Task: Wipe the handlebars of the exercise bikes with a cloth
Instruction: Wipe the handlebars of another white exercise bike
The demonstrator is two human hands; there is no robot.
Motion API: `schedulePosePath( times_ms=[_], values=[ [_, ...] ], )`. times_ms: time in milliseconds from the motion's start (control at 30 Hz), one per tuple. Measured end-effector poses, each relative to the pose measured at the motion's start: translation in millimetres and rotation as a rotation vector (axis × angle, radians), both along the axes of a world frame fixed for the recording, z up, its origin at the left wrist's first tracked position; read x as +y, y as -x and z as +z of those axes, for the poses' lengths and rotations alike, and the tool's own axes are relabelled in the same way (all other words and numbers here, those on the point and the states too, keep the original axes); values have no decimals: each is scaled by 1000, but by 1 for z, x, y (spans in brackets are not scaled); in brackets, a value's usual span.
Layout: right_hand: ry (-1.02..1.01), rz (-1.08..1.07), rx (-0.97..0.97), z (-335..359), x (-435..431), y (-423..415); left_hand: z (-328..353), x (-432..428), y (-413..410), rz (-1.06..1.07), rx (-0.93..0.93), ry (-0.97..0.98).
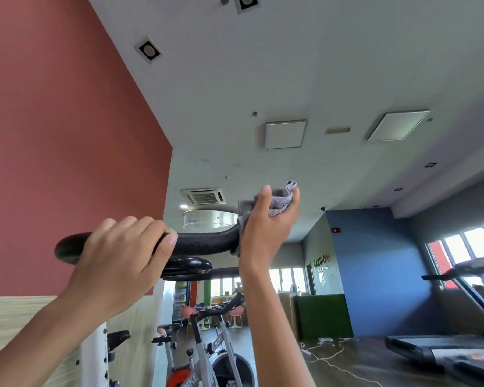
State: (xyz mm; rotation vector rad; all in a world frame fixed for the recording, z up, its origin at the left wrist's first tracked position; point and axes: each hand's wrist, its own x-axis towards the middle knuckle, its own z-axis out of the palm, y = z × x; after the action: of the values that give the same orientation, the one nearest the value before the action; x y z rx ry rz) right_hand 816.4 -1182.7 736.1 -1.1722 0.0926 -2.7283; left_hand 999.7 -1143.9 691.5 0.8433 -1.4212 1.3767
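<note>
- Head camera was tilted up; ceiling (pixel 305 79) and red wall (pixel 67 135) filled most of the frame.
- Black handlebar (pixel 204 241) ran roughly level across mid-frame. Its rounded left tip was free, and its right part curved upward into the cloth.
- Left hand (pixel 118 255) gripped the handlebar near its left end. The fingers (pixel 134 227) were together and curled over the top, with the thumb tip on the bar's near side.
- Right hand (pixel 266 227) held the grey cloth (pixel 277 202) wrapped round the bar's rising right section. The thumb pointed upward along the near side and the fingers closed round the far side, clamping cloth against bar.
- The cloth was bunched. One corner stuck out above the fingers and an edge hung below the palm beside the bar.
- The bar's end inside the cloth was hidden, so I could not tell how far up it reached.
- A second black curved part (pixel 187 266) sat just beneath the handlebar, partly behind the left hand.
- White perforated post (pixel 95 358) stood below the left forearm.
- Another exercise bike (pixel 207 344) stood further back between the two forearms, with lettering "BIKE" on its frame.
- Treadmill (pixel 444 353) stood at lower right, blurred. White cables (pixel 327 353) lay on the dark floor near a blue wall (pixel 375 275).
- A ceiling air vent (pixel 204 196) showed above the bar, and windows (pixel 472 244) at far right.
</note>
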Motion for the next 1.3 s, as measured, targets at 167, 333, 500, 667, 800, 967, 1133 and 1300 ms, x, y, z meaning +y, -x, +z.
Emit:
schedulePosePath(
  times_ms=[167, 333, 500, 667, 800, 967, 1133, 1300],
  values=[
    [63, -338, 72, -23, -6, -20, -1, 1, -1, 5, -8, -19],
    [184, -735, 289, -36, -24, -7, 0, 0, -3, 17, 2, -37],
    [319, -1210, 469, -38, -42, 25, -1, -1, -3, 31, 27, -58],
    [469, -1448, 638, -12, -25, 61, -2, -3, -3, 14, 13, -62],
    [541, -1453, 631, -10, -16, 44, -2, -4, -3, 11, 12, -44],
    [722, -1594, 720, -3, -21, 60, -1, -2, -4, 17, 8, -72],
    [521, -1500, 567, -12, -16, 38, -2, 1, -1, 22, 29, -71],
    [645, -1542, 828, -8, -1, 45, -2, 5, -2, -21, 17, -79]
  ],
)
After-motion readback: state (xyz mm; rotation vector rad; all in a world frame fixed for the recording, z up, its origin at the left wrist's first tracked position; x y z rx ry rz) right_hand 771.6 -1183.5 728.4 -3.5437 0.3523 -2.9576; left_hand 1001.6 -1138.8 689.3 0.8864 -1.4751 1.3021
